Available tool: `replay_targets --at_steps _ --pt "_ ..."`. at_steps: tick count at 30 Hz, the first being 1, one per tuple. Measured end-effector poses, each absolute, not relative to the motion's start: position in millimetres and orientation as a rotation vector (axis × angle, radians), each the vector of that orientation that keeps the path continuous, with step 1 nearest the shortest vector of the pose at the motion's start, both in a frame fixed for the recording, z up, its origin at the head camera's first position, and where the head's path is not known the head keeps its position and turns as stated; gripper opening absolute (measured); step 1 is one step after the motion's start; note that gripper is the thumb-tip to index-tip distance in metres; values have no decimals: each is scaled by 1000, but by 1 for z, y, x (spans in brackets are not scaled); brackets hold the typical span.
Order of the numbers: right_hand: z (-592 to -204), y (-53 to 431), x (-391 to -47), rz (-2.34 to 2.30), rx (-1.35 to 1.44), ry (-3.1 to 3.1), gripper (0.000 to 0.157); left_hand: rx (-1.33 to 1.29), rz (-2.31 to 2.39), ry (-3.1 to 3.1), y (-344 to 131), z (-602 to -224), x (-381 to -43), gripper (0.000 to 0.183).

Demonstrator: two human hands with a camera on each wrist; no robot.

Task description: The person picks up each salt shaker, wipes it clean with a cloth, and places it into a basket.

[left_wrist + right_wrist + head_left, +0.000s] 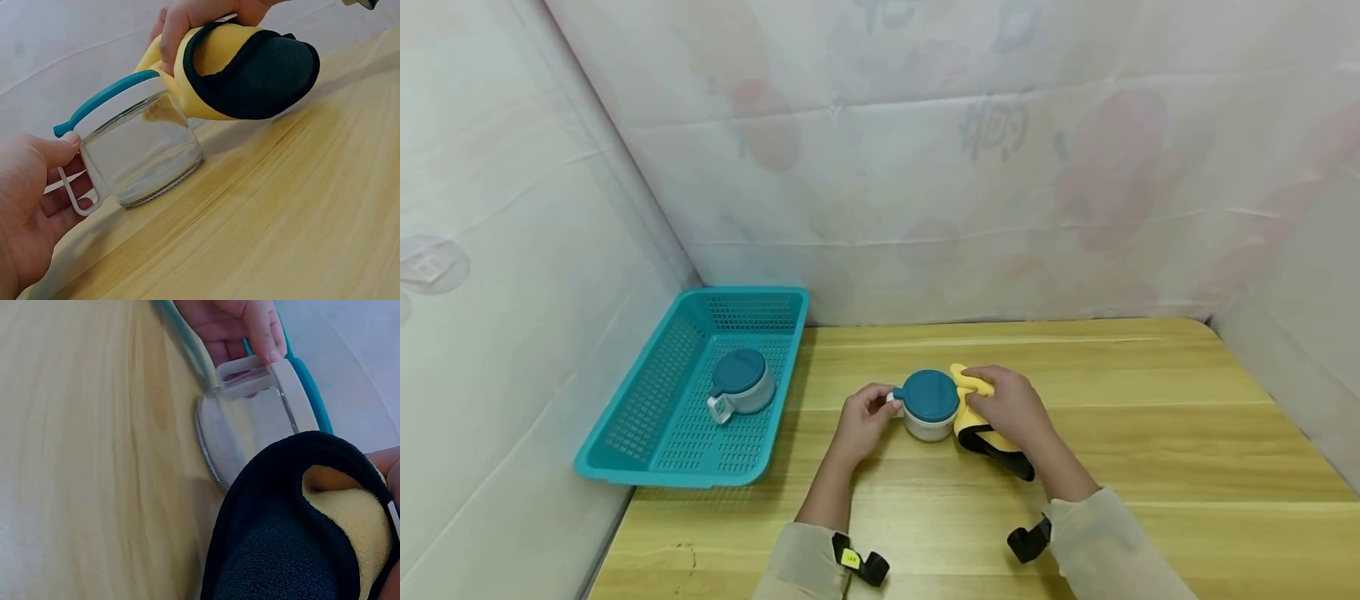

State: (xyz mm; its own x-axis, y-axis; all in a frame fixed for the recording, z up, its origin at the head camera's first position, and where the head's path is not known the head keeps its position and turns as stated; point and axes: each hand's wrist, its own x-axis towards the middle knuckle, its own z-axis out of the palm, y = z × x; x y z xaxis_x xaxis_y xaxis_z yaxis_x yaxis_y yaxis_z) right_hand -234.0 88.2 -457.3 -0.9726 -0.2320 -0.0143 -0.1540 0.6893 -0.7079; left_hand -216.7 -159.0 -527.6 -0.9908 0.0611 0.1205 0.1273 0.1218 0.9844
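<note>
A clear glass jar (147, 147) with a blue flip lid (930, 395), a white collar and a white handle (80, 195) stands on the table. My left hand (860, 425) grips that handle, its thumb on top beside the lid's tab and its fingers curled behind. On the jar's other side, my right hand (1011, 408) holds a bunched yellow cloth (973, 408) with a black border and dark underside. The cloth touches the jar's side near the collar. In the right wrist view the folded cloth (281, 550) covers part of the jar.
To the left, a teal perforated plastic basket (593, 461) sits at the table's edge. A similar blue-lidded jar (752, 395) stands inside it. The wooden table (1180, 450) stretches right, and printed white curtains (925, 167) hang behind and at the sides.
</note>
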Motion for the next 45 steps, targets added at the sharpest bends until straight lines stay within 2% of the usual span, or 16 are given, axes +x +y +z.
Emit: replay_targets --at_steps 15,27,37,45 --pt "-475 80 -240 -976 -282 2813 42 -238 -2032 -2265 -157 -528 -215 19" --pt "-484 74 -250 -678 -418 2913 29 -205 -2040 -2276 -158 -529 -216 20" --pt "-488 83 -245 -988 -381 2798 38 -206 -2073 -2305 -159 -504 -203 17" --pt "-474 93 -250 -1137 -431 2763 37 -205 -2092 -2302 -160 -505 -204 17"
